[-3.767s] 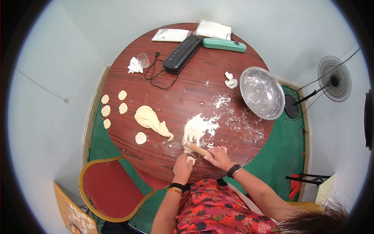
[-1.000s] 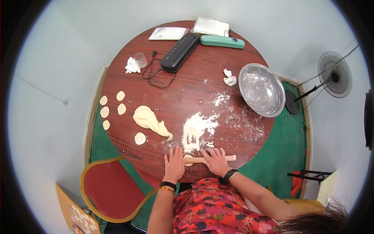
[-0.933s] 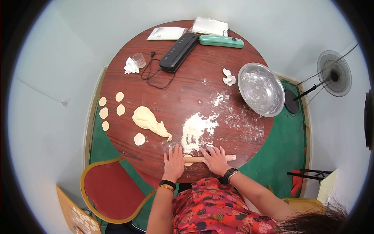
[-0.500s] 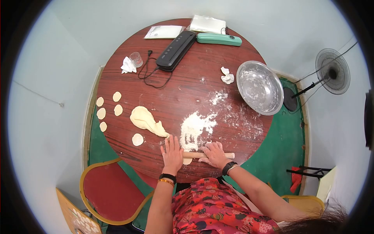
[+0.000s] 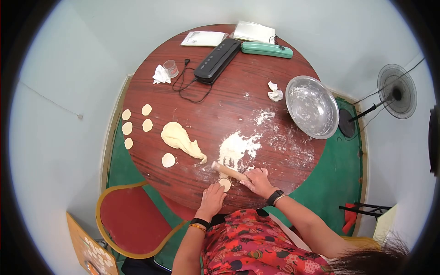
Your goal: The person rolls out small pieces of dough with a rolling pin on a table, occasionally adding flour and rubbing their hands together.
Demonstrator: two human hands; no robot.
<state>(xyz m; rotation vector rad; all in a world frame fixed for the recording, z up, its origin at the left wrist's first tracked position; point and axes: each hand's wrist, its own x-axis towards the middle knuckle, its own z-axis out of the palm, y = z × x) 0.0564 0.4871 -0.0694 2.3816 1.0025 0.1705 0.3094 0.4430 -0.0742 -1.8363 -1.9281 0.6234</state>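
Observation:
My right hand [image 5: 259, 182] is wrapped round one end of a wooden rolling pin [image 5: 231, 172], which slants up to the left over the edge of the flour. Just below the pin lies a small round dough wrapper [image 5: 224, 184]. My left hand [image 5: 212, 200] has its fingers drawn together at the wrapper's left edge; the thumb's contact is hard to make out. A long lump of dough [image 5: 182, 141] rests farther up the table, its thin tail pointing at the pin. White flour [image 5: 238, 147] is spread beyond the pin.
Several flat dough rounds [image 5: 147, 125] lie on the left of the round table [image 5: 220, 110]. A metal bowl [image 5: 312, 107] stands at the right edge. Farther back are a black appliance [image 5: 217, 61] with a cord, a green device [image 5: 267, 50], a glass [image 5: 171, 68] and crumpled tissue [image 5: 161, 74].
My left hand has come off the rolling pin and moved down to the wrapper's edge. The pin, now held by my right hand alone, has swung from level to slanted, uncovering the wrapper.

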